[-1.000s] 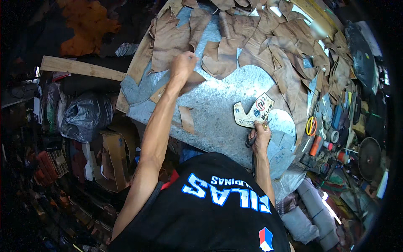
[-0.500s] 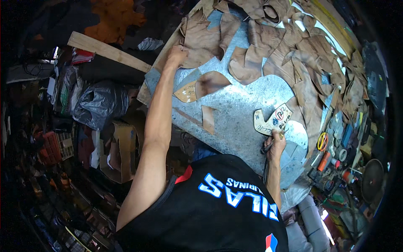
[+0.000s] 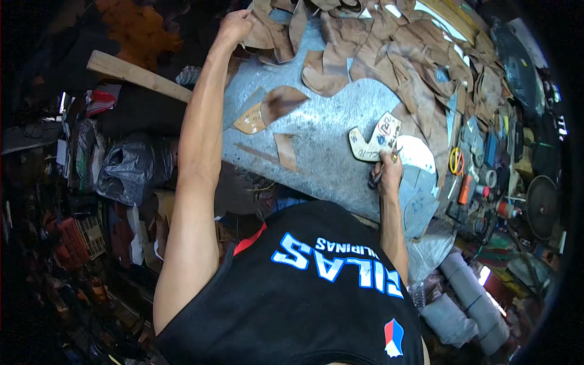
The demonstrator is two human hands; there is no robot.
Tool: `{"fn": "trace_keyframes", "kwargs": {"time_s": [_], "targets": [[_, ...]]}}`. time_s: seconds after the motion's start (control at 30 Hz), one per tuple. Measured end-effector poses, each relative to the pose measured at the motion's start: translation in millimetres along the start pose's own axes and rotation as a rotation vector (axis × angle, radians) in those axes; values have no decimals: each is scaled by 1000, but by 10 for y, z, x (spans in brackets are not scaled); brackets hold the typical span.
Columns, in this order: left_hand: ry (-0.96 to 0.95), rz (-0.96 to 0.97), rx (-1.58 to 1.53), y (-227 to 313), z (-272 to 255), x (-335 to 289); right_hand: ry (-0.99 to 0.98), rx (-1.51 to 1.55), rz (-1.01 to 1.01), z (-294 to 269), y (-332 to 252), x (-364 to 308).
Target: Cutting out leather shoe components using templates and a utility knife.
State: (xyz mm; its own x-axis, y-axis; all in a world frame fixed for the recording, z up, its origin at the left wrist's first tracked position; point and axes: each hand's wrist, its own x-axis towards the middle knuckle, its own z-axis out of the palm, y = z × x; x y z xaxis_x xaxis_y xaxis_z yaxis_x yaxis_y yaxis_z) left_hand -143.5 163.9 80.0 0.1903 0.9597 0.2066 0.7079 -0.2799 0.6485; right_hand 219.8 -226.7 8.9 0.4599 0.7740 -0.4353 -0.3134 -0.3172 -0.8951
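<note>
My left hand (image 3: pixel 236 25) is stretched to the far left corner of the metal-topped table (image 3: pixel 340 115), its fingers closed on the edge of a brown leather piece (image 3: pixel 283 42). Near the table's right side, my right hand (image 3: pixel 389 169) pinches a cream card pattern template (image 3: pixel 376 141) with a hooked outline and handwriting on it. Something dark sits within the curled right fingers; I cannot make out its kind. Between the hands lie a leaf-shaped brown leather piece (image 3: pixel 286 104), a tan template (image 3: pixel 249 119) against it, and a narrow leather scrap (image 3: pixel 285 152).
Cut leather pieces (image 3: pixel 389 58) heap along the table's far side. Scissors with yellow and red handles (image 3: pixel 456 161) and an orange cylinder (image 3: pixel 465 188) lie at the right. A wooden plank (image 3: pixel 139 75) juts out left, above a grey plastic bag (image 3: pixel 135 167).
My left hand has moved farther away, taking the leather piece with it and widening the gap to the leaf-shaped piece. The right hand still holds the template. The whole view has shifted.
</note>
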Motion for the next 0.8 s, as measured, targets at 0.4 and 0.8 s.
{"fn": "trace_keyframes", "kwargs": {"time_s": [0.4, 0.8], "targets": [[-262, -404, -5, -154, 98, -510, -6, -10, -1, -129, 60, 22], [-92, -36, 347, 350, 146, -754, 26, -35, 29, -128, 147, 6]]}}
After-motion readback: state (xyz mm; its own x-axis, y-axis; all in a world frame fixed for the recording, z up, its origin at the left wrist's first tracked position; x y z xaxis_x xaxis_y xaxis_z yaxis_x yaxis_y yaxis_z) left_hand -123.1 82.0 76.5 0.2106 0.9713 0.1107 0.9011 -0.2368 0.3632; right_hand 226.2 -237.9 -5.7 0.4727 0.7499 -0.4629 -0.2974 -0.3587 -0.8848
